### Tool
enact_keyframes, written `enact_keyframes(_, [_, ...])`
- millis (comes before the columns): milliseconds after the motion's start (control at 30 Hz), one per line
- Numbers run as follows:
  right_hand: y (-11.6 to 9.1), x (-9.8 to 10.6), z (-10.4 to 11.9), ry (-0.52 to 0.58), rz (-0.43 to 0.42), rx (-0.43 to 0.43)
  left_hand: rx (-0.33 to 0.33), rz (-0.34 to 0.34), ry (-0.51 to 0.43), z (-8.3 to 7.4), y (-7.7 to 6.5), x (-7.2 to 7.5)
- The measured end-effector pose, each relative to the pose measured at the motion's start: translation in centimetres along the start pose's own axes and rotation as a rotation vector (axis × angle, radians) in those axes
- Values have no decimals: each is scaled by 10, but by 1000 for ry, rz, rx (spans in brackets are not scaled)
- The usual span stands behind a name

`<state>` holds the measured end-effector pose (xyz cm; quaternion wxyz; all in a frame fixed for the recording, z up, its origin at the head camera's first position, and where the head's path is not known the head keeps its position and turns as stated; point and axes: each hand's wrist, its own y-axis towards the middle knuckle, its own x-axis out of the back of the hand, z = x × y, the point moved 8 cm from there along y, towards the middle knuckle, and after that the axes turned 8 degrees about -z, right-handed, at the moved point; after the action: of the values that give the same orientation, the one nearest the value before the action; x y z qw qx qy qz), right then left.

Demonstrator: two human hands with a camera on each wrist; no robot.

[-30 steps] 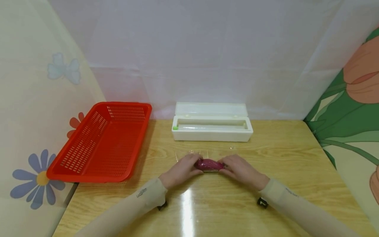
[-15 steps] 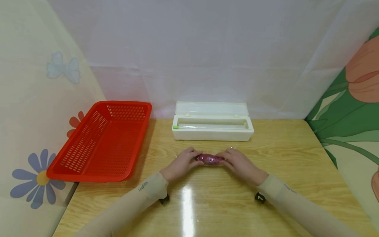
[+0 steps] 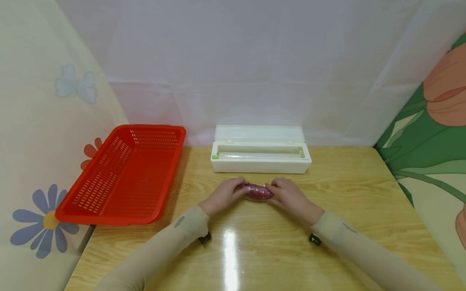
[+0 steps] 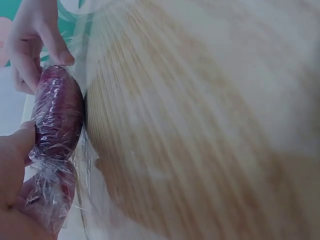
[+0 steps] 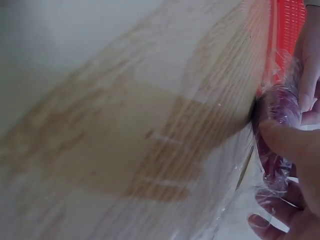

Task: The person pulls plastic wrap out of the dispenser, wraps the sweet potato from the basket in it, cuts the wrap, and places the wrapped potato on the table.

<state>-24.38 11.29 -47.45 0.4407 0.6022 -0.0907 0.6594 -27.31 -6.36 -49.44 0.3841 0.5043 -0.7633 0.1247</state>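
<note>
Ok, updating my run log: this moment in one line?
left hand: grips film-wrapped purple item; right hand: grips it too; white box: open

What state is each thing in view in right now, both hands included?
Left hand: gripping one end of the purple item
Right hand: gripping its other end
Purple item: wrapped
Clear film: around it, bunched at the left-hand end
White box: open, lid raised
Red basket: upright, open-topped
</note>
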Motion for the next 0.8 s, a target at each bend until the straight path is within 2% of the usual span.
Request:
enact_keyframes(233, [3,-7,-7,-2,37,-65,-70,29,120,-3,2,1])
enact_keyframes(367, [4,-8,-9,-5,46,-67,-62,62,164,-2,3,-1])
enact_keyframes(567, [6,-7,-9,-30,65,-57,-115,50,226,-7,8,-1])
enact_keyframes(800, [10,-9,-10,-80,124,-30,-99,46,287,-2,13,-4])
